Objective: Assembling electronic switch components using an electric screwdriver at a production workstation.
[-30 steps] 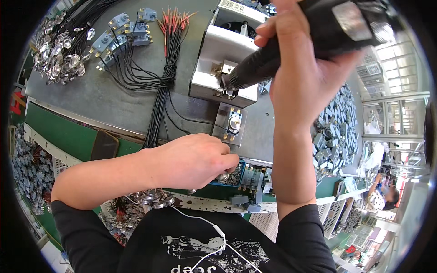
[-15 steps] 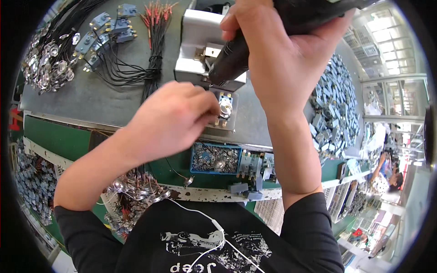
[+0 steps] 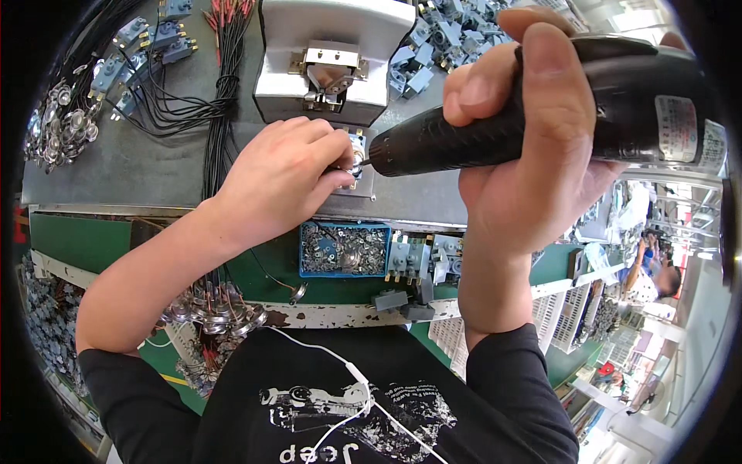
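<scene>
My right hand (image 3: 533, 139) grips a black electric screwdriver (image 3: 479, 135), its tip pointing left at a small metal switch part (image 3: 355, 151) on a grey fixture plate. My left hand (image 3: 286, 174) pinches that small part with thumb and fingertips, right at the driver's tip. Just behind stands a white metal jig block (image 3: 325, 62) with a bracket on top.
A blue tray of small screws (image 3: 344, 249) sits at the bench edge below my left hand, with grey switch bodies (image 3: 417, 259) beside it. Bundled black wires (image 3: 220, 85), blue switches (image 3: 139, 42) and round metal parts (image 3: 58, 127) lie at the left. Another person (image 3: 645, 271) works at far right.
My left hand rose from the screw tray at the bench edge up to the small part. The screwdriver came down and closer, its tip now at the part.
</scene>
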A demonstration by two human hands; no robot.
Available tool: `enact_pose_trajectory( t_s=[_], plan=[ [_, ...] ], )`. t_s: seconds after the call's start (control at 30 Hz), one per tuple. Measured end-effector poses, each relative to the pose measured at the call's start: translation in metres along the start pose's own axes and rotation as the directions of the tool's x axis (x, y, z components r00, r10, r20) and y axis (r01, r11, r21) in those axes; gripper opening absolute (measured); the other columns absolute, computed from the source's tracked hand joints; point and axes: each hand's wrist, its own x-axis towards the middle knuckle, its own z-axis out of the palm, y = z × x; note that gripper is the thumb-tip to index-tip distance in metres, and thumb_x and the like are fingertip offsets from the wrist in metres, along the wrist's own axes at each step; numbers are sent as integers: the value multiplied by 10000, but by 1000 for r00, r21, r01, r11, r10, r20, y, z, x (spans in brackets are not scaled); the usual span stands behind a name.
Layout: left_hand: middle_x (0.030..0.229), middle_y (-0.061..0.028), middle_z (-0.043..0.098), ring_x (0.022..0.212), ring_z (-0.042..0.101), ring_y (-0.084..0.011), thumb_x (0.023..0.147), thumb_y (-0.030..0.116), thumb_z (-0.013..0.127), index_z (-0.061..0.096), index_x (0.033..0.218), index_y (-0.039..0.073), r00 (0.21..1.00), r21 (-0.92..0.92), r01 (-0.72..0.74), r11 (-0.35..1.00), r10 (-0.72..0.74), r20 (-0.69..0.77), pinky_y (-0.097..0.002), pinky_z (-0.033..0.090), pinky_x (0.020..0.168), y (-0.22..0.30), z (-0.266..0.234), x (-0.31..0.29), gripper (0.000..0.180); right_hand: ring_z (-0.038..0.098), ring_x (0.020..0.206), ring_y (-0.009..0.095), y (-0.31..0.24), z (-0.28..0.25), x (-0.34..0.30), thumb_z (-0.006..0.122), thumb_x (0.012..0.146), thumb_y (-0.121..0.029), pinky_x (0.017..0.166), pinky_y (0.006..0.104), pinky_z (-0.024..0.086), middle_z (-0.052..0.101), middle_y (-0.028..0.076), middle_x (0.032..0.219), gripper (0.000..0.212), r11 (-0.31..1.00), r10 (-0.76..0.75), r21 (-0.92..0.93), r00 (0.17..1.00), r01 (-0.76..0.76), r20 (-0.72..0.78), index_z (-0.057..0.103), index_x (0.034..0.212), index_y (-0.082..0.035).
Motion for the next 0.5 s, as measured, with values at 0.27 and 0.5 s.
enact_pose_trajectory(
  t_s=[0.27,0.5],
  plan=[
    [904,-77,604,903,614,-301,855,161,765,572,1006,85,999,17,33,999,-33,-2,-425,486,813,6,0,3,257,662,598,153,13,-13,-5,722,944,-30,550,287,542,696,129,823,257,995,-104,15,993,103,57,596,1154,50],
    [920,-65,612,919,622,-286,853,157,766,569,1047,95,998,22,34,999,-32,-56,-421,488,818,3,5,0,283,661,582,150,26,-22,-3,693,962,-23,544,287,544,696,143,824,249,978,-208,33,968,206,137,586,1171,57]
  ],
)
